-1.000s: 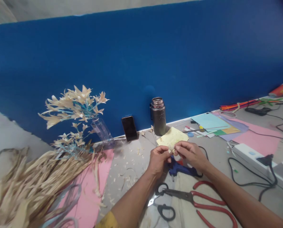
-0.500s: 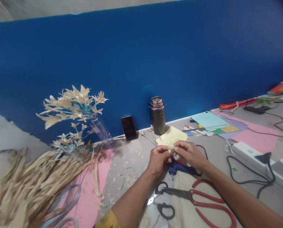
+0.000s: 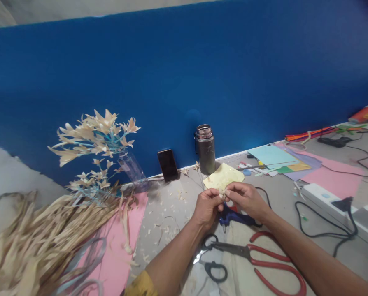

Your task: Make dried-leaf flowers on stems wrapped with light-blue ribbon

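Both hands meet over the middle of the table, fingertips pinched together. Between them is a small pale piece of husk (image 3: 222, 192), mostly covered by the fingers. My left hand (image 3: 207, 207) is closed on its left side, and my right hand (image 3: 244, 200) grips it from the right. A blue glue gun (image 3: 238, 218) lies just under the hands. Nearer to me are red-handled scissors (image 3: 248, 253) and a smaller black-handled pair (image 3: 215, 271). A yellow paper (image 3: 224, 176) lies right behind the fingers.
At left, dried husks (image 3: 48, 242) lie beside pink paper (image 3: 122, 242), with husk flowers (image 3: 100, 127) in a clear vase (image 3: 133, 168). A phone (image 3: 168, 165) and a flask (image 3: 205, 152) stand along the blue wall. Right are coloured papers (image 3: 273, 156) and a corded power strip (image 3: 322, 197).
Both hands stay in nearly the same place, with the fingers shifting slightly on the small pale piece of husk. Everything else lies as before.
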Demonstrator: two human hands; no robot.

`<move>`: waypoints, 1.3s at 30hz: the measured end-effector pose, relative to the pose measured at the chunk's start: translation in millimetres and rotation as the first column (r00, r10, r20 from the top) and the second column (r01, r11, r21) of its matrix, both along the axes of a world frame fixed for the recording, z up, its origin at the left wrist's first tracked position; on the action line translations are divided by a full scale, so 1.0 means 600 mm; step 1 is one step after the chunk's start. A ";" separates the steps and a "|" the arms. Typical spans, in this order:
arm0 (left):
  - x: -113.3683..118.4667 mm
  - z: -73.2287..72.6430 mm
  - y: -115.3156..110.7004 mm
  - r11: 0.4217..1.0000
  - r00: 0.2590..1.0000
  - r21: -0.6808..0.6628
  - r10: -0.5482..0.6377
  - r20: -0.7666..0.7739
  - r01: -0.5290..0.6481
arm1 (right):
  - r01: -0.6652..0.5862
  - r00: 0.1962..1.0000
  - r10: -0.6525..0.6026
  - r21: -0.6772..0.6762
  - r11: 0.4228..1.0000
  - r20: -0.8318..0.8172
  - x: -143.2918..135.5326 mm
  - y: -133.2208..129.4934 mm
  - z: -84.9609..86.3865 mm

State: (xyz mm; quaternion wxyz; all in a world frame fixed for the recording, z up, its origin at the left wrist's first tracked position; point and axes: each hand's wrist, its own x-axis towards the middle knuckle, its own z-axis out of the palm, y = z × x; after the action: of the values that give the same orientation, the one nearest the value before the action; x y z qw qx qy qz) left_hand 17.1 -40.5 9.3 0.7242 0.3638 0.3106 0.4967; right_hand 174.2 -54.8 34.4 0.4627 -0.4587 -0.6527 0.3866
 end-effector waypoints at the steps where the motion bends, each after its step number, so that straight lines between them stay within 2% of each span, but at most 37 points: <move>1: 0.001 0.001 -0.001 1.000 1.000 -0.007 -0.003 0.012 0.004 | 0.001 1.000 -0.001 -0.015 1.000 -0.020 -0.001 -0.001 0.000; 8: 0.008 0.001 -0.006 0.999 0.998 -0.053 0.001 0.064 0.002 | 0.030 0.992 -0.037 -0.062 0.998 -0.121 -0.009 -0.001 -0.004; 12: 0.007 -0.001 -0.004 0.999 0.999 -0.033 0.033 0.032 -0.032 | 0.052 0.993 -0.059 -0.063 0.997 -0.105 -0.010 -0.001 -0.006; 18: 0.002 -0.001 0.000 0.990 0.987 0.017 0.142 -0.072 -0.142 | 0.049 0.997 -0.050 -0.014 0.999 -0.059 -0.007 0.000 -0.005; 25: 0.002 0.002 -0.001 0.987 0.985 0.005 0.159 -0.065 -0.159 | -0.081 0.988 0.055 -0.176 0.981 -0.144 -0.010 0.005 -0.014; 29: 0.004 0.003 -0.002 0.987 0.985 -0.007 0.161 -0.066 -0.162 | -0.113 0.971 0.053 -0.253 0.961 -0.232 -0.009 0.005 -0.016; 36: 0.008 0.009 -0.009 0.991 0.991 -0.044 0.127 0.029 -0.126 | -0.221 0.921 0.104 -0.283 0.933 -0.375 -0.012 0.007 -0.026; 39: 0.007 0.013 -0.012 0.995 0.992 -0.079 0.062 0.109 -0.053 | -0.274 0.895 0.137 -0.280 0.920 -0.426 -0.013 0.006 -0.027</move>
State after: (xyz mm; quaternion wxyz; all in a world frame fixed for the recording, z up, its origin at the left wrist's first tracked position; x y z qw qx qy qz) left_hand 21.2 -47.8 17.2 0.7390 0.2988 0.2986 0.5248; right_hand 166.7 -51.3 18.5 0.4570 -0.3693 -0.5156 0.6236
